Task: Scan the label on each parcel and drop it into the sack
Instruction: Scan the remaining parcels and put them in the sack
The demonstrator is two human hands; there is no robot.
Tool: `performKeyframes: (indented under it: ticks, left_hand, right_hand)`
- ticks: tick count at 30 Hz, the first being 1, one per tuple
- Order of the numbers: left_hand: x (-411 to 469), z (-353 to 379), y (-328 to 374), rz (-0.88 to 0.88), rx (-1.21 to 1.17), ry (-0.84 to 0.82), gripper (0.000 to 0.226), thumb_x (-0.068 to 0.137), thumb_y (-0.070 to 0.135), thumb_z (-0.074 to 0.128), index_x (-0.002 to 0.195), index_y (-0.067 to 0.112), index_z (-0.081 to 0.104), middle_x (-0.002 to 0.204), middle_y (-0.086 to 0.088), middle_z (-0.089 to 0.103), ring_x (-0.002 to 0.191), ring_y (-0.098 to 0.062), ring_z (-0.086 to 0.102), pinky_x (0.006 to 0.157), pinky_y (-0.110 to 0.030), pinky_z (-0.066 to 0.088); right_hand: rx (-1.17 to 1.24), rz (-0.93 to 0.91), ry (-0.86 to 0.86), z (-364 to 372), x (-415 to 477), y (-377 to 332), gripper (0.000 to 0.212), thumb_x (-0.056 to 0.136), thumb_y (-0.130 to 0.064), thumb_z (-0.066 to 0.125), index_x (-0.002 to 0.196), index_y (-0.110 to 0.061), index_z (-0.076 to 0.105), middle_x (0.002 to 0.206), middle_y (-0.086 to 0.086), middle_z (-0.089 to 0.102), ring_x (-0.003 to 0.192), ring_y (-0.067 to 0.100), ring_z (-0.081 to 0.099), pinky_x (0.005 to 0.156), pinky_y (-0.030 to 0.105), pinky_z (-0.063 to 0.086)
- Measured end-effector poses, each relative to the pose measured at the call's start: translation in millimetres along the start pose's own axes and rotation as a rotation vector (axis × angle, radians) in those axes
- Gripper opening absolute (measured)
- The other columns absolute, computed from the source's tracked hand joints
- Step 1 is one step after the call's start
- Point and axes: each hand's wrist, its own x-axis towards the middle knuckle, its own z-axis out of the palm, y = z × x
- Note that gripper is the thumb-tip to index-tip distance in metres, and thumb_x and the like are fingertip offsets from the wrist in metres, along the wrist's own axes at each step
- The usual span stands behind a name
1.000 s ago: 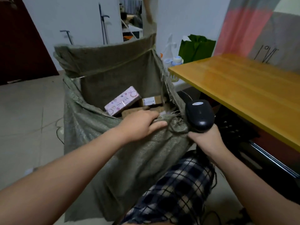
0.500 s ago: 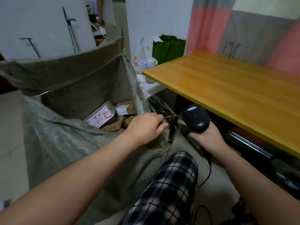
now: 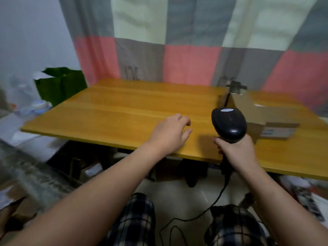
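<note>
Fingers (image 3: 183, 120) of your left hand (image 3: 168, 137) spread loosely, empty, over the near edge of the worktop (image 3: 124, 112); right hand (image 3: 237, 152) grips scanner (image 3: 229, 122).

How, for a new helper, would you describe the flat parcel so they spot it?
Find the yellow table; on its right side, just beyond the scanner, two brown boxes sit together. The parcel is the nearer, lower one, with a pale label on its front, unlike the taller box behind.
</note>
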Motion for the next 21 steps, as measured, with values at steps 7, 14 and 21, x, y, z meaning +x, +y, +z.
performKeyframes:
  ticks: [7,14,21]
  left_hand:
    - [69,56,91,0.161,-0.194,0.005,0.043,0.101,0.036,0.040,0.142,0.024,0.041,0.143,-0.009,0.035,0.127,-0.030,0.040,0.099,-0.043,0.040]
    - [100,75,117,-0.071,-0.301,-0.146,0.069,0.086,0.074,0.035,0.141,0.032,0.038,0.133,-0.010,0.037,0.118,-0.033,0.048,0.096,-0.042,0.046]
    - [90,49,40,-0.160,-0.409,-0.031,0.049,0.083,0.047,0.065,0.123,0.026,0.046,0.117,-0.006,0.050,0.097,-0.018,0.050,0.077,-0.026,0.040]
  right_hand:
    - [0.154,0.148,0.276,-76,21,36,0.018,0.078,-0.007,0.074,0.086,-0.019,0.064,0.086,-0.003,0.065,0.089,0.017,0.062,0.080,0.035,0.048]
    - [0.473,0.279,0.248,-83,36,44,0.026,0.083,0.005,0.059,0.091,-0.016,0.069,0.085,-0.006,0.071,0.088,0.011,0.063,0.074,0.026,0.047]
    - [0.565,0.309,-0.008,-35,38,38,0.024,0.084,0.007,0.062,0.094,-0.013,0.071,0.103,0.010,0.074,0.104,0.021,0.067,0.092,0.033,0.052]
